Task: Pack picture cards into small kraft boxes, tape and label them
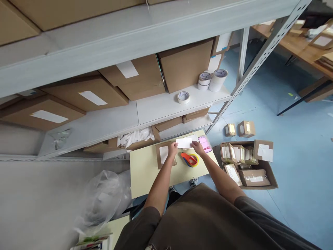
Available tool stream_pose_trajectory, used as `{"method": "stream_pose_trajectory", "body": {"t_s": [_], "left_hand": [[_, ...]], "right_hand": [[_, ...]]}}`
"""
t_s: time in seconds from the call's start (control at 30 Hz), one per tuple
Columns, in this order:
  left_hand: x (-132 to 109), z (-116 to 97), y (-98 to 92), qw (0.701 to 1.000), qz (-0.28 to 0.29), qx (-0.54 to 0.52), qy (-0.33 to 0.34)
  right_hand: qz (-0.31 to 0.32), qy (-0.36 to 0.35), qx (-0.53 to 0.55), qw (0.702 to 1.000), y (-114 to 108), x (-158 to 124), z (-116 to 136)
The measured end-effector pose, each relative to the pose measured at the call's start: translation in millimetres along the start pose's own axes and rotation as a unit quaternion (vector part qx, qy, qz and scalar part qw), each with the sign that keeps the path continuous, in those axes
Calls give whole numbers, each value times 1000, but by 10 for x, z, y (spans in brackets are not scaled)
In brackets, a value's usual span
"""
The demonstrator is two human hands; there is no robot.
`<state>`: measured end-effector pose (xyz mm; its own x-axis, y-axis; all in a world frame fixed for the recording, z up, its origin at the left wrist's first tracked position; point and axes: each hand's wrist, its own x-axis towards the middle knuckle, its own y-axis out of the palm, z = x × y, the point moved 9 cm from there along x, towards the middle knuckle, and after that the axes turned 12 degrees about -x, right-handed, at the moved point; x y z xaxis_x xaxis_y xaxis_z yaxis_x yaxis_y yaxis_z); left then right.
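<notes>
Between my two hands a white sheet of paper (184, 143) is stretched out above the pale yellow table (142, 173). My left hand (172, 150) pinches its left end, and my right hand (197, 148) grips the right end. Below the left hand lies a cardboard box (159, 161) with a white label (163, 154) on top. An orange tape dispenser (186, 158) with a yellow-edged roll sits just under the sheet. Beside my right hand is a phone (205, 143) with a pink screen. More white paper lies partly hidden behind the sheet.
A metal shelf (111, 114) holds large cartons (187, 64) and white tape rolls (183, 97). On the floor to the right stands an open carton (272, 178) filled with small parcels, with two small boxes (246, 128) beyond it. A clear plastic bag (104, 198) is at the left.
</notes>
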<state>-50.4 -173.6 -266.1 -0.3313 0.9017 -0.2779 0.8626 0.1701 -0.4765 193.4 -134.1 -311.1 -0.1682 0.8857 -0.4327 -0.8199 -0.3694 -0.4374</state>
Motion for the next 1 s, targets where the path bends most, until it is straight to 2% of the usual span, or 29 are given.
{"method": "stream_pose_trajectory", "body": {"t_s": [0.07, 0.13, 0.27, 0.3, 0.33, 0.43, 0.47, 0.57, 0.67, 0.73, 0.8, 0.9, 0.97, 1.0], "left_hand": [[-58, -14, -149, 999, -2, -37, -7], [-130, -26, -270, 998, -12, -58, -18], [-307, -215, -513, 992, -120, -37, 19], [-338, -298, -498, 991, -122, -37, 40], [-354, -379, -429, 992, -99, -47, 57], [-376, -560, -94, 988, 32, -133, 75], [-384, -596, -13, 981, 60, -169, 73], [-399, -622, 102, 963, 86, -247, 65], [-410, -534, 113, 960, 81, -262, 46], [-410, -419, 15, 965, 47, -256, 25], [-415, -279, -195, 969, -15, -249, 4], [-458, -117, -643, 957, -122, -263, -1], [-492, -95, -906, 942, -157, -294, 20], [-502, -113, -1001, 937, -156, -310, 33]], "right_hand": [[35, -26, 49, 998, 65, -15, 216], [40, -39, 90, 994, 87, -44, 406], [19, -52, 133, 990, 100, -110, 687], [23, -54, 145, 988, 118, -128, 737], [29, -56, 156, 986, 139, -148, 781], [54, -68, 179, 980, 181, -223, 890], [63, -73, 186, 978, 187, -252, 918], [97, -83, 207, 970, 212, -330, 984], [121, -91, 217, 964, 222, -351, 1002], [109, -96, 212, 966, 162, -313, 958], [72, -82, 164, 980, 37, -245, 830], [-33, -9, -19, 999, -260, -163, 527], [-109, 18, -139, 984, -438, -174, 449], [-130, 2, -177, 976, -461, -188, 496]]}}
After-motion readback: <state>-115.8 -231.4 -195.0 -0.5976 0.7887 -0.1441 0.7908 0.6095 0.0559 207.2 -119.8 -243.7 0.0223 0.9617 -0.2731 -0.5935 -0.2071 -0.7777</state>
